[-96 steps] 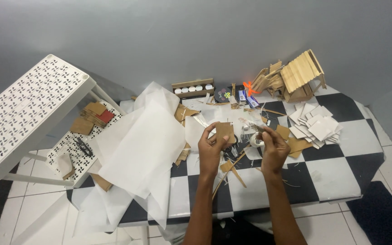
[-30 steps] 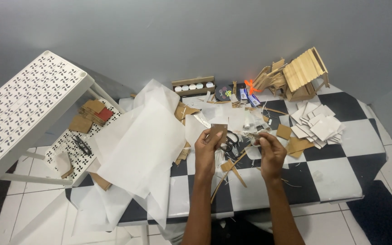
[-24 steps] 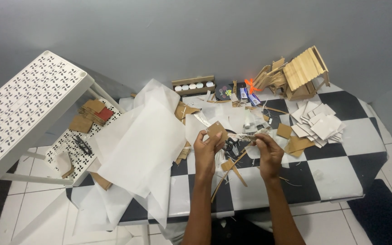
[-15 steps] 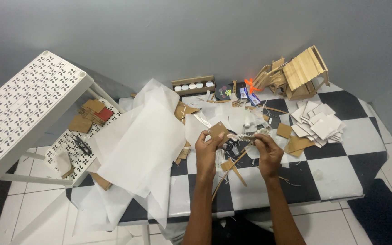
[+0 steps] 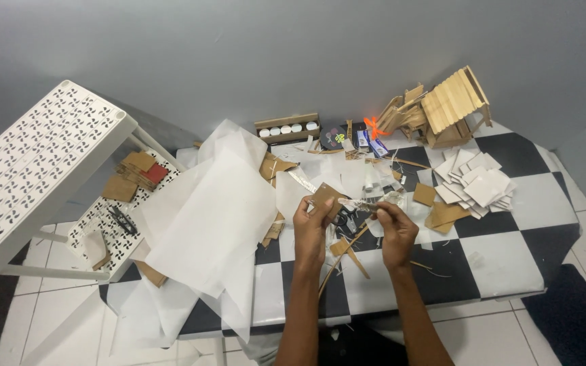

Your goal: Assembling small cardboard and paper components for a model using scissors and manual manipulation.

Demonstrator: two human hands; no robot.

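The left hand point(image 5: 311, 220) pinches a small brown cardboard piece point(image 5: 327, 198) above the middle of the checkered table point(image 5: 503, 261), while the right hand point(image 5: 396, 227), at its 3 o'clock, is closed on something thin I cannot make out. The piece looks flat, light, stiff yet easily creased, best held by its edges.

Home craft corner: cardboard scraps point(image 5: 442, 215), stick house point(image 5: 452, 108).
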